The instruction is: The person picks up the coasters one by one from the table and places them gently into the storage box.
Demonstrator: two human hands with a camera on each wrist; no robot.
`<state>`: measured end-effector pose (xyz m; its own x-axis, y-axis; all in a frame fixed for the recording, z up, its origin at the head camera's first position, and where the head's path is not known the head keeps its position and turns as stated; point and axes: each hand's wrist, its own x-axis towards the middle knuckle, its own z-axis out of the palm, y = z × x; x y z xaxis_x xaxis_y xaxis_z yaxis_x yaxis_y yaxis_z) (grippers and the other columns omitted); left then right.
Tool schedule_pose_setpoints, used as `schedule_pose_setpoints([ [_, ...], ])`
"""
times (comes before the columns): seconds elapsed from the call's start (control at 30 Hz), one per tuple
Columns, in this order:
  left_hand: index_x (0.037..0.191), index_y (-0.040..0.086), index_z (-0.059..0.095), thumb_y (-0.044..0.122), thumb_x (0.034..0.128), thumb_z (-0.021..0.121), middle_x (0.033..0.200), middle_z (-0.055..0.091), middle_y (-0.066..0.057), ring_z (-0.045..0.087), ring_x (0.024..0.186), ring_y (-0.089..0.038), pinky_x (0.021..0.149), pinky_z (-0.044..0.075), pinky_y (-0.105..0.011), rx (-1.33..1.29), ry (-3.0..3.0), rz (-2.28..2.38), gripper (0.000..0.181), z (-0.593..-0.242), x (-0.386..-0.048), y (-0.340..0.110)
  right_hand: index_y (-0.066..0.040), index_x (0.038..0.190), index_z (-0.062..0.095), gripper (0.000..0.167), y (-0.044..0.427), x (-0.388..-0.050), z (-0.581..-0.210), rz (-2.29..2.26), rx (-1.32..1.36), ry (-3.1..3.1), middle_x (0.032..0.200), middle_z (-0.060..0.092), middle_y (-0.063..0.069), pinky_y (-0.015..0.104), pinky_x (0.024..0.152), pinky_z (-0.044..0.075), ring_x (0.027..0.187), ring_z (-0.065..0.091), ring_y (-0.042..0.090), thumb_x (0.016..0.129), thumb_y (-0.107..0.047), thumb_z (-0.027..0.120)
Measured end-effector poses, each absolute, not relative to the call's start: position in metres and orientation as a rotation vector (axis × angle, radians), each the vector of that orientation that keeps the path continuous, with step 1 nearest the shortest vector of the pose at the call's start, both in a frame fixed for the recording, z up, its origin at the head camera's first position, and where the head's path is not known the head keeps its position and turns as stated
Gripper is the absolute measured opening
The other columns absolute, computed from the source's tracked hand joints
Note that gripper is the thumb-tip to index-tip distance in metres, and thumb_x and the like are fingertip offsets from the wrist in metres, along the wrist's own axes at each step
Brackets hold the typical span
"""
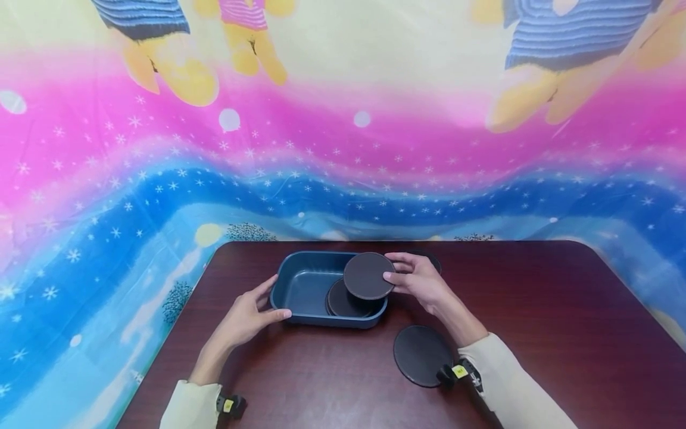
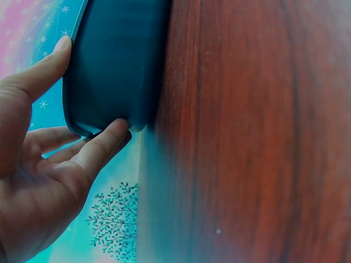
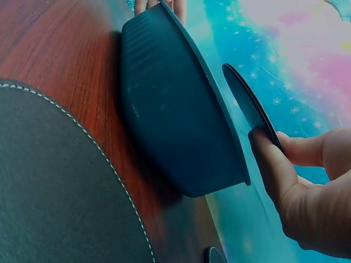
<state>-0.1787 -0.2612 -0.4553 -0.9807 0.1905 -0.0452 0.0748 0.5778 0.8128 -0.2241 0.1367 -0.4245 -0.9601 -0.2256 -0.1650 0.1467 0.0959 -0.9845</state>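
A dark blue-green rectangular plastic container (image 1: 305, 280) sits on the table. My left hand (image 1: 248, 317) holds its left end, the thumb at the near side and the fingers round the end wall. In my right hand (image 1: 420, 281), a round dark brown coaster (image 1: 368, 275) is pinched between thumb and fingers, tilted above the container's right end. Below it, more round coasters (image 1: 343, 299) lie inside the container, partly hidden. The right wrist view shows the held coaster (image 3: 247, 101) edge-on, apart from the container's rim.
A larger round coaster with pale stitching (image 3: 60, 175) lies on the table by the right forearm. Another dark round piece (image 1: 433, 260) is partly hidden behind the right hand. The reddish-brown table (image 1: 552, 316) ends at a patterned curtain (image 1: 343, 149).
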Motion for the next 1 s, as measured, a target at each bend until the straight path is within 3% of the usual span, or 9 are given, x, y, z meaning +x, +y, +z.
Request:
schedule_pose_setpoints([
  [0.3,0.17,0.011,0.032,0.035,0.0917,0.088,0.164,0.048,-0.026,0.052,0.148,-0.041,0.109,0.057,-0.05,0.238,2.67,1.379,0.099,-0.456,-0.178,-0.261,-0.003,0.158,0.051,0.059,0.13,-0.225,-0.429,-1.939,-0.078,2.109,0.14,0.066,0.027,0.026,0.081,0.065,0.09,0.078,0.01,0.103,-0.006,0.071],
  [1.0,0.17,0.01,0.032,0.037,0.092,0.087,0.163,0.049,-0.028,0.054,0.147,-0.044,0.108,0.057,-0.051,0.256,2.687,1.359,0.099,-0.456,-0.178,-0.26,-0.006,0.154,0.057,0.053,0.115,-0.229,-0.429,-1.837,-0.124,2.191,0.136,0.071,0.023,0.034,0.086,0.066,0.097,0.077,0.014,0.103,-0.008,0.073],
])
